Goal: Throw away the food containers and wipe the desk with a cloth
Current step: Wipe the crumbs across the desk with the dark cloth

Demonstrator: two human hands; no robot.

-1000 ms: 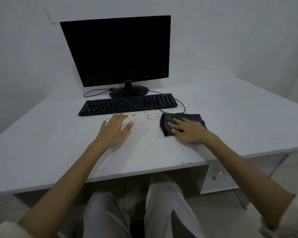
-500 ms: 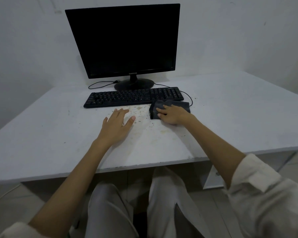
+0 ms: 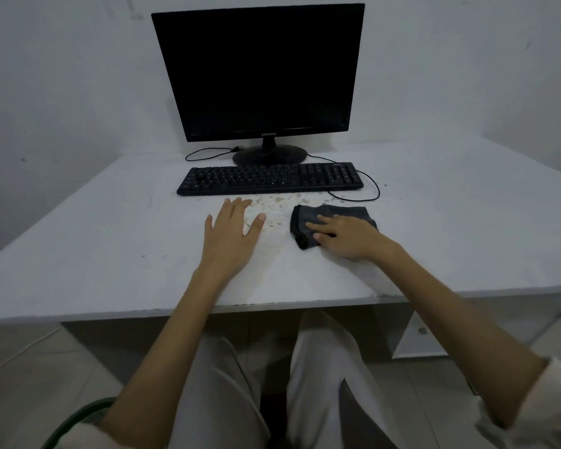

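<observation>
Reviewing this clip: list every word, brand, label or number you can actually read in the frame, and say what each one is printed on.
"SAMSUNG": on the lower bezel of the monitor, centred above its stand.
Key legends on the keyboard: too small and blurred to read.
A small mark at the keyboard's upper right corner: not legible.
Nothing readable on the grey cloth under the right hand, on the left hand, or on the desk.

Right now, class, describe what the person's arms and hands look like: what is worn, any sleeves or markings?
Both hands, left and right, are bare: no gloves, rings or watch show. The forearms are bare too. Pale cream sleeves are pushed up near the elbows, seen at the bottom corners. No markings visible.
</observation>
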